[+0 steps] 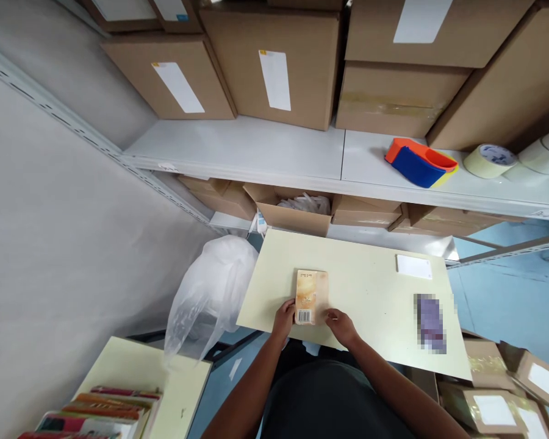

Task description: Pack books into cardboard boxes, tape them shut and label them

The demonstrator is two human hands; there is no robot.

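Note:
A small tan and orange book (pixel 312 292) is at the front of the pale yellow table (pixel 361 292), with a barcode at the lower left of its visible cover. My left hand (pixel 283 319) grips its left edge near the bottom, with the thumb side against the cover. On the opposite side, my right hand (pixel 341 328) has curled fingers pinching at the lower right edge. The undersides of the fingers are hidden.
A white card or pad (pixel 414 266) and a blurred purple item (pixel 430 323) lie on the table's right side. Beyond are shelves with cardboard boxes (pixel 274 67) and tape rolls (pixel 490 160). A plastic bag (pixel 215 280) hangs at left, above books (pixel 105 411) on another table.

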